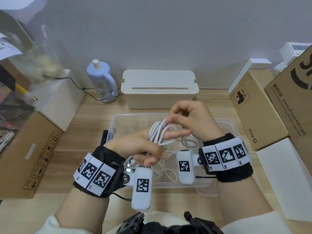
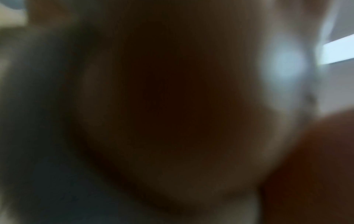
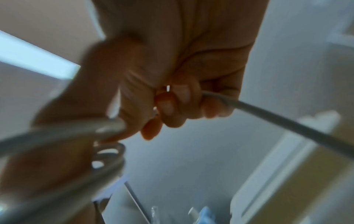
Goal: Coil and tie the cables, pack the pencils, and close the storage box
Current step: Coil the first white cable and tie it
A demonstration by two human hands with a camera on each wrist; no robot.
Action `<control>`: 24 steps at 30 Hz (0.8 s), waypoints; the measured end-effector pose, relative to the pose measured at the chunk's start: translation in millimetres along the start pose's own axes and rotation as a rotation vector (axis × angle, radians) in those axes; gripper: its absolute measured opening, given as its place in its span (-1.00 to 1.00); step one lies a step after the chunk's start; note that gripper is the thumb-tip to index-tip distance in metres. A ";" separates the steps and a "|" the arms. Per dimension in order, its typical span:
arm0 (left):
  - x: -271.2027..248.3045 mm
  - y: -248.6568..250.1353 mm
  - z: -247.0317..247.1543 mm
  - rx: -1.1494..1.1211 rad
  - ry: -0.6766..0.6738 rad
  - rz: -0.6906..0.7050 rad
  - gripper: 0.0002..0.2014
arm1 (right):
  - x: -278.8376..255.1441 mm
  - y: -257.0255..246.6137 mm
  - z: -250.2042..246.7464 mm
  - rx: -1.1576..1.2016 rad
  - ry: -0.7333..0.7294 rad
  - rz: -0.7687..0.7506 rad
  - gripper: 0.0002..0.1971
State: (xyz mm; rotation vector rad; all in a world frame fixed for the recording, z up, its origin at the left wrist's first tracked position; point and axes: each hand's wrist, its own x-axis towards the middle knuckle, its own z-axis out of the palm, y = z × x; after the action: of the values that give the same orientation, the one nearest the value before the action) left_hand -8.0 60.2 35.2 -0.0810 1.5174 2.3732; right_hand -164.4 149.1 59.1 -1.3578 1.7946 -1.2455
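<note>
A white cable [image 1: 158, 132] is wound in loops around the fingers of my left hand [image 1: 145, 149], which holds the bundle above the clear plastic storage box [image 1: 116, 120]. My right hand [image 1: 187, 117] is just above and right of the loops and pinches a strand of the same cable [image 3: 249, 107] between thumb and curled fingers. More slack cable [image 1: 167, 173] trails down into the box. The left wrist view is a dark blur. No pencils show.
A white lidded cable box [image 1: 159, 88] stands behind the clear box. A pale blue bottle [image 1: 103, 81] is at the back left. Cardboard boxes [image 1: 33, 149] line the left and others [image 1: 258, 105] the right of the wooden desk [image 1: 94, 115].
</note>
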 end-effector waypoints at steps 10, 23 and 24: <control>11.0 3.8 -11.7 -0.009 0.760 0.493 -0.24 | -10.5 9.3 19.9 -0.241 -0.284 0.103 -0.85; 14.4 9.2 -13.3 -0.248 0.944 0.713 -0.86 | -15.8 -9.0 28.1 -0.347 -0.557 0.051 -0.92; 11.3 12.1 -12.3 -0.342 0.908 0.760 -0.91 | -16.2 -4.2 28.4 -0.335 -0.569 0.077 -0.93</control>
State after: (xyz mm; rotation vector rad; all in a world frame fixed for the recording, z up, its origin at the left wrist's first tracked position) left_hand -23.9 47.3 38.0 -0.9192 1.6324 3.4835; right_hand -133.2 154.5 49.8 -1.6021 1.6551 -0.4507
